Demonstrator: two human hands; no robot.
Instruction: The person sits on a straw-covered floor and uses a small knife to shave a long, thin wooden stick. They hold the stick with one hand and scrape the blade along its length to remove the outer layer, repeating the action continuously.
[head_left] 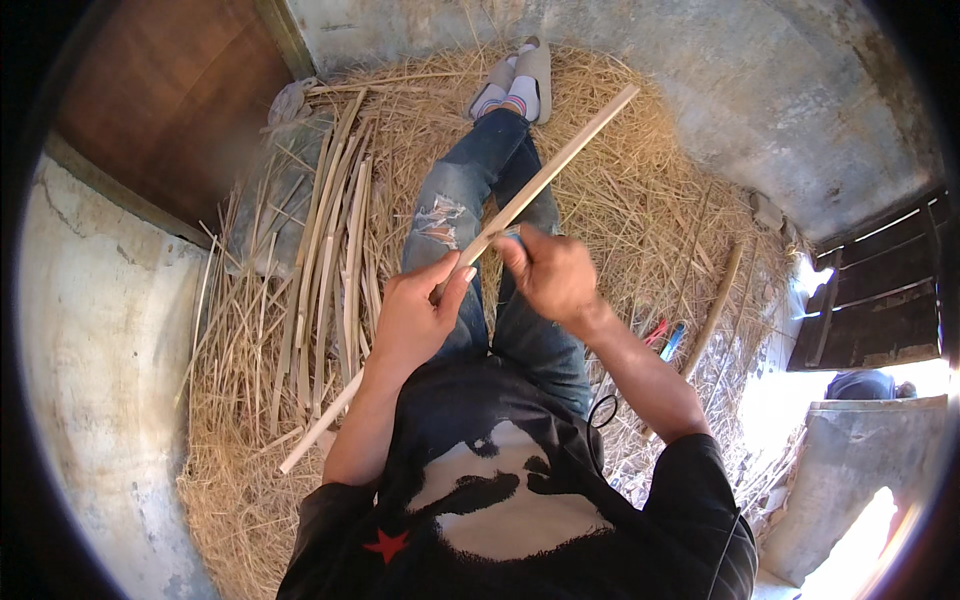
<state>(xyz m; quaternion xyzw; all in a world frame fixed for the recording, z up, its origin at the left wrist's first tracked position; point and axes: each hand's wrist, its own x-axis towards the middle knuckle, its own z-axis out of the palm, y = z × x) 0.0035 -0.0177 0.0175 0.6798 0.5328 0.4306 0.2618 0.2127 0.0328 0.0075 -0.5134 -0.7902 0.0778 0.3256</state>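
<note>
A long pale wooden strip slants across my lap, from the lower left up to the far right. My left hand is closed on it near its middle, thumb and fingers pinching its sides. Just beyond, my right hand is curled into a fist against the strip, thumb toward it. A small dark edge shows by that thumb; whatever the right fingers hold is mostly hidden. The strip's near end passes behind my left forearm and comes out at the lower left.
Straw covers the floor around my outstretched legs. Many similar strips lie on the left beside a wooden door. Red-handled and blue-handled tools lie at the right, near a curved stick. Concrete walls enclose the space.
</note>
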